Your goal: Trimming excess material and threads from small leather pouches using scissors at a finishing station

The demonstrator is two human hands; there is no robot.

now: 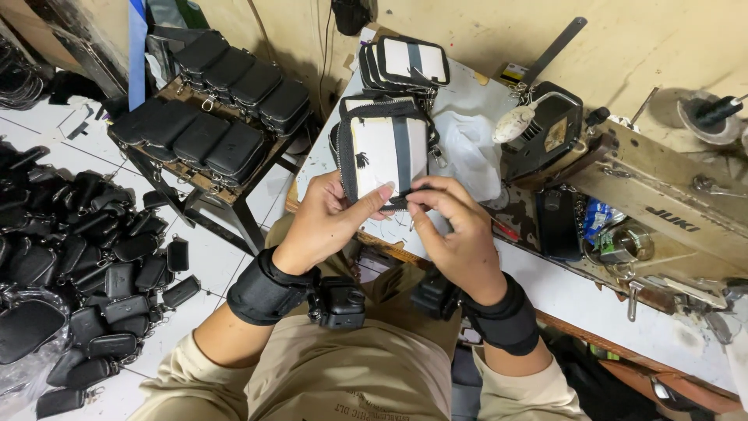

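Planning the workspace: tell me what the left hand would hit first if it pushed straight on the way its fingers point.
The left hand already touches the white zip pouch; beyond lies the crumpled white plastic bag, though depth is unclear.

Pouch (387,152) in both hands: white matt cloth, black trim, metal zipper.
Pouches on rack (226,78), beyond left hand (331,218): black, faintly glossy leatherette.
Sewing machine (662,203), beyond right hand (460,234): worn painted metal.
Wrist bands (265,292): matt black fabric.

A cramped stitching workshop under flat indoor light.
A pale yellow plaster wall (483,31) backs the worn white worktable (576,300); white floor tiles (206,253) carry a dark metal-legged wooden rack (226,204).
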